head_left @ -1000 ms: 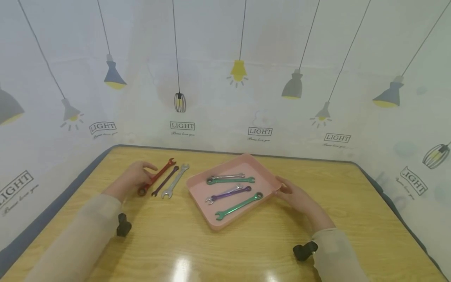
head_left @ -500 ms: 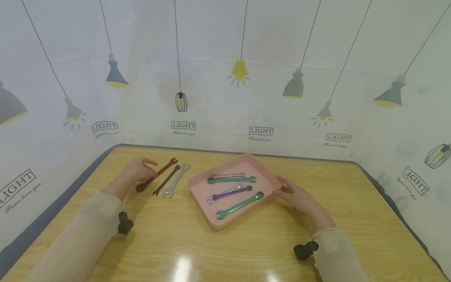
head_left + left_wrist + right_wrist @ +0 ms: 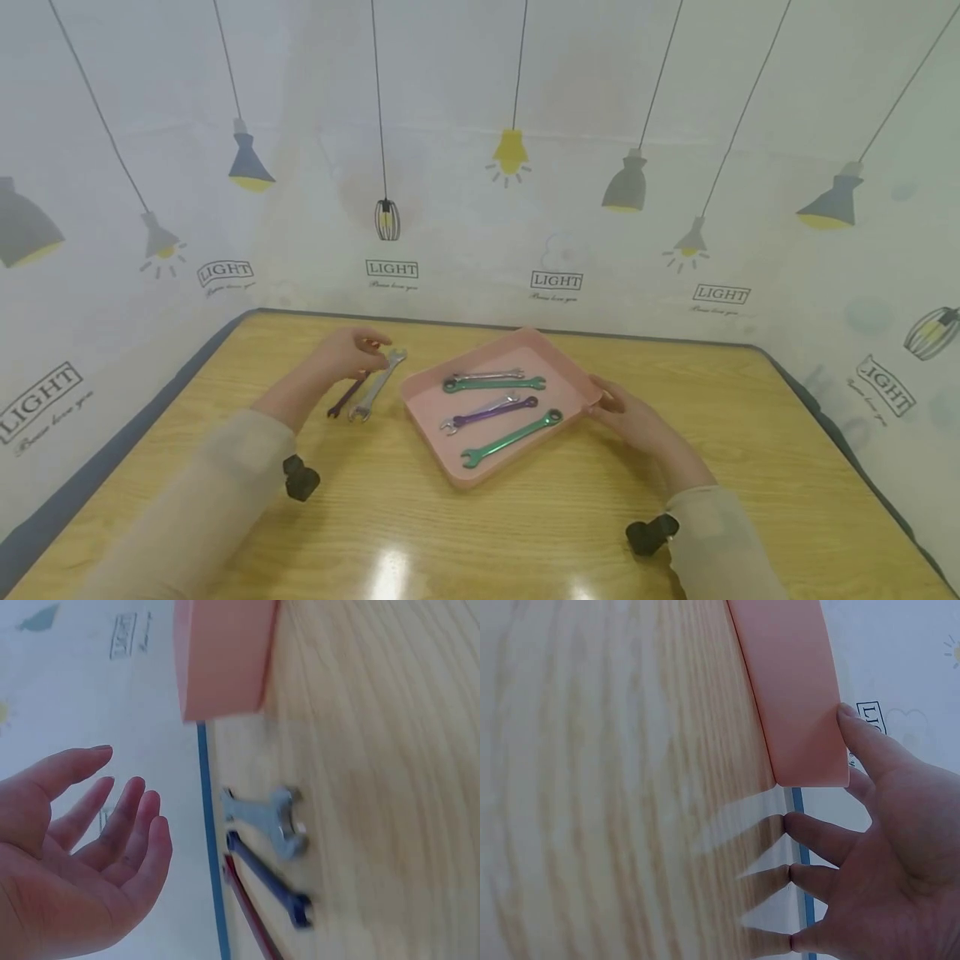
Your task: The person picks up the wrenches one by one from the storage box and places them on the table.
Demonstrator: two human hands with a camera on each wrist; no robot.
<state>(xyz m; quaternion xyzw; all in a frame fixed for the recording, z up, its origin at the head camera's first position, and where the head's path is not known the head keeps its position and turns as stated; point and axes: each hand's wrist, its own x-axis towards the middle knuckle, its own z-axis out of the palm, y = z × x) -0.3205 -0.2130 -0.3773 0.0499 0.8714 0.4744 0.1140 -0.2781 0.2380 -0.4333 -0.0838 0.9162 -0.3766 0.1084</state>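
Note:
My left hand (image 3: 345,357) hovers over three wrenches on the table, its fingers loosely bent with nothing between them. Nearest its fingertips is a silver double open-end wrench (image 3: 377,385); beside that lies a dark purple wrench (image 3: 347,397). A red wrench (image 3: 251,911) shows in the left wrist view, while the hand covers it in the head view. At the right, my right hand (image 3: 633,421) holds the corner of a pink tray (image 3: 423,379). Its thumb (image 3: 866,739) is on the rim, the index finger partly hidden behind the wall, and the other fingertips touch the table.
Inside the tray lie several wrenches, among them a green one (image 3: 510,439), a purple one (image 3: 495,409) and another green one (image 3: 498,383). Behind the wood-grain table (image 3: 465,542) hangs a white cloth (image 3: 450,208) printed with lamps.
My left hand has let go of the red wrench and moved right, over toward the purple and silver ones. My right hand and the tray have stayed in place.

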